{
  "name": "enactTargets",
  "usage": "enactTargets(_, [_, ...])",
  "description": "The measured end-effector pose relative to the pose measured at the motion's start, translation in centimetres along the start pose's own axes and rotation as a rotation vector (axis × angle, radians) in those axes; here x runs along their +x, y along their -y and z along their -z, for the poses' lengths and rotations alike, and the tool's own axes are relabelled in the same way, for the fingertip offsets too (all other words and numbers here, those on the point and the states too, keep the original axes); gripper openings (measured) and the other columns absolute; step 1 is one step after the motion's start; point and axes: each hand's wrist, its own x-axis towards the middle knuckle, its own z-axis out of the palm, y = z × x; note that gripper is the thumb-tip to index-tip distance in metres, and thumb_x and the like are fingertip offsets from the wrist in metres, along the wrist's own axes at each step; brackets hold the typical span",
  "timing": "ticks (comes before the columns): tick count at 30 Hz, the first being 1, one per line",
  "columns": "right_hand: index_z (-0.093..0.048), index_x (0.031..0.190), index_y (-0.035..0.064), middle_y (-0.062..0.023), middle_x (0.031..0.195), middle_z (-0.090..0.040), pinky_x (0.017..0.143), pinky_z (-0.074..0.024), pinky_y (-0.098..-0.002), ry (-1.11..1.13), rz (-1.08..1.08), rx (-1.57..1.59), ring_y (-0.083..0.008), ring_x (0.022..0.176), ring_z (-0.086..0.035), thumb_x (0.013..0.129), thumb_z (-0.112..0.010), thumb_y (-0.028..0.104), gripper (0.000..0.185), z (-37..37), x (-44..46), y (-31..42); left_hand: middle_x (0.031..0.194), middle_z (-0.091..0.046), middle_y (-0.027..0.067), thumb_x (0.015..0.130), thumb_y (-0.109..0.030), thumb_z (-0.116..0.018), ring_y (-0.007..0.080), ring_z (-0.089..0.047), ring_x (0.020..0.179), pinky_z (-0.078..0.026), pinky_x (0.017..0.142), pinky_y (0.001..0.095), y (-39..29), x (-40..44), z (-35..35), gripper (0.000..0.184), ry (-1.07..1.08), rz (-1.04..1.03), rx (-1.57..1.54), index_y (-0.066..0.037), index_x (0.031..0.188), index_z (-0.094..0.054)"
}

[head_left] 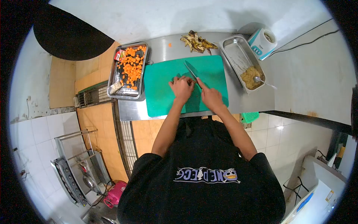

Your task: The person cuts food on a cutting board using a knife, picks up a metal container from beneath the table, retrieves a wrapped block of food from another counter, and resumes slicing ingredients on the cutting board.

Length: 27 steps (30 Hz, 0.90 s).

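On the green cutting board (162,80) my right hand (211,99) grips a kitchen knife (191,69), its blade pointing away from me and slightly left. My left hand (182,89) is beside the blade, fingers curled down over a small dark piece (190,82) that is mostly hidden under them. What that piece is, I cannot make out. Its fingertips are close to the knife near the middle of the board.
A metal tray (143,71) of cut carrots (131,67) stands left. Dark banana peels (197,42) lie behind the board. At right, a steel pan (233,50) holds yellowish mash (250,76) and a spoon (257,79), near a white-and-teal appliance (260,45).
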Motion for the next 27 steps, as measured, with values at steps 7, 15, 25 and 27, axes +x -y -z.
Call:
enactTargets(7, [-0.022, 0.161, 0.0383, -0.0236, 0.079, -0.07, 0.068, -0.0565, -0.0583, 0.031, 0.011, 0.004, -0.0431, 0.073, -0.071, 0.097, -0.056, 0.021, 0.074, -0.1, -0.4, -0.2, 0.102, -0.073, -0.0018, 0.084, -0.038, -0.074, 0.0285, -0.061, 0.104, -0.04, 0.089, 0.0534, 0.9, -0.6, -0.4, 0.016, 0.004, -0.034, 0.011, -0.026, 0.092, -0.08])
enactTargets(15, [-0.021, 0.161, 0.0391, -0.0232, 0.083, -0.072, 0.07, -0.0564, -0.0592, 0.117, -0.036, -0.079, -0.0425, 0.073, -0.071, 0.1, -0.052, 0.02, 0.072, -0.8, -1.1, 0.3, 0.102, -0.073, -0.003, 0.081, -0.038, -0.077, 0.0278, -0.06, 0.104, -0.039, 0.09, 0.0509, 0.3, -1.4, 0.7, 0.017, -0.029, -0.043, -0.02, -0.026, 0.092, -0.08])
enactTargets(25, [-0.021, 0.163, 0.0293, -0.0267, 0.082, -0.07, 0.07, -0.0545, -0.0603, 0.093, 0.037, 0.056, -0.0455, 0.074, -0.07, 0.099, -0.049, 0.016, 0.071, -0.7, -2.3, -0.4, 0.106, -0.072, -0.0013, 0.078, -0.034, -0.078, 0.0278, -0.06, 0.105, -0.04, 0.09, 0.0498, 0.2, -1.7, 0.2, 0.021, -0.073, -0.067, -0.044, -0.024, 0.096, -0.078])
enactTargets(27, [-0.021, 0.163, 0.0286, -0.0276, 0.081, -0.069, 0.069, -0.0544, -0.0607, 0.119, 0.031, 0.111, -0.0465, 0.073, -0.069, 0.099, -0.049, 0.016, 0.071, -0.7, -2.3, -0.5, 0.107, -0.072, -0.0013, 0.078, -0.034, -0.078, 0.028, -0.06, 0.105, -0.04, 0.091, 0.0496, 0.2, -1.7, 0.4, 0.021, -0.073, -0.068, -0.037, -0.024, 0.096, -0.078])
